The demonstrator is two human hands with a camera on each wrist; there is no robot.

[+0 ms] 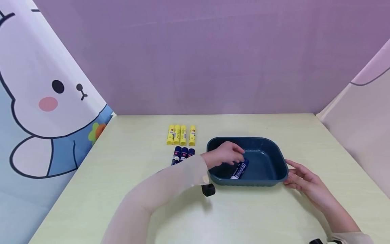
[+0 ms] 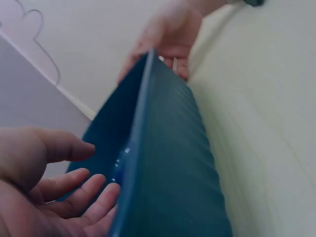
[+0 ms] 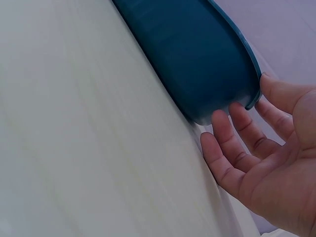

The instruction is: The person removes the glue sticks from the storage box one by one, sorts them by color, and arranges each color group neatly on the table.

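Observation:
A dark teal plastic basin (image 1: 263,166) stands on the table. Inside its left half a navy-and-white glue stick (image 1: 240,168) lies slanted. My left hand (image 1: 228,153) is over that part of the basin, close above the stick. In the left wrist view its thumb and fingers (image 2: 96,197) are apart, with nothing between them. At the basin's right end, my right hand (image 1: 306,184) holds the corner. The right wrist view has its thumb at the rim and its curved fingers (image 3: 222,126) against the outer wall.
Several yellow glue sticks (image 1: 176,135) lie in a row left of the basin. Nearer, several navy glue sticks (image 1: 184,153) lie side by side, partly hidden by my left sleeve (image 1: 170,183). A purple backdrop (image 1: 213,67) rises behind the table (image 1: 137,142).

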